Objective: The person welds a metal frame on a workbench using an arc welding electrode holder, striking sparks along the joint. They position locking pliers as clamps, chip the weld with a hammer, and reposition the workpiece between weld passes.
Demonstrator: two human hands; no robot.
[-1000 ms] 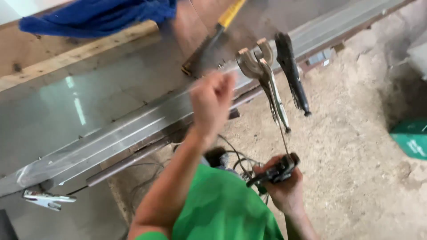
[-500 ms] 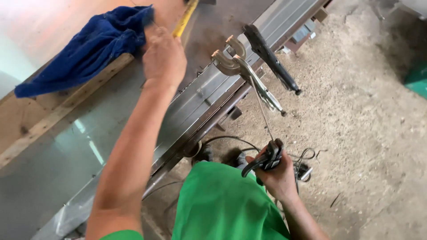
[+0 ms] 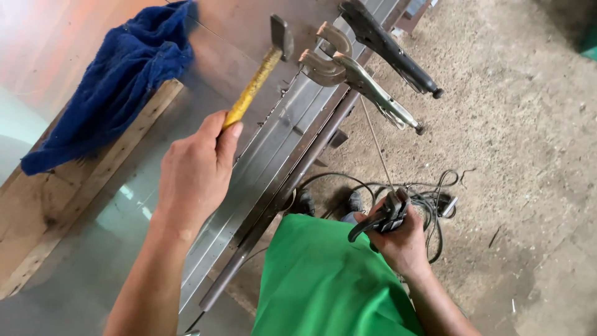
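left hand (image 3: 196,171) grip: hammer (image 3: 258,78) | right hand (image 3: 398,239) grip: electrode holder (image 3: 380,218) | locking clamps (image 3: 348,68) ahead (on steel)

Your left hand (image 3: 196,171) grips the hammer (image 3: 256,81) over the metal rails (image 3: 273,155). A cloth (image 3: 118,81) lies left of it on a plank (image 3: 56,205), two locking clamps (image 3: 354,74) right. Your right hand (image 3: 401,239) holds an electrode holder (image 3: 382,214) below them.

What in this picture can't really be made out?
- Lower end of the hammer handle: wrapped inside the left hand, head view.
- Body of the electrode holder: mostly covered by the right hand.
- Jaw tips of the locking clamps: hidden behind the steel channel they grip.
- Blue cloth: upper edge blurred.
- Cables on the floor: partly behind the green shirt.
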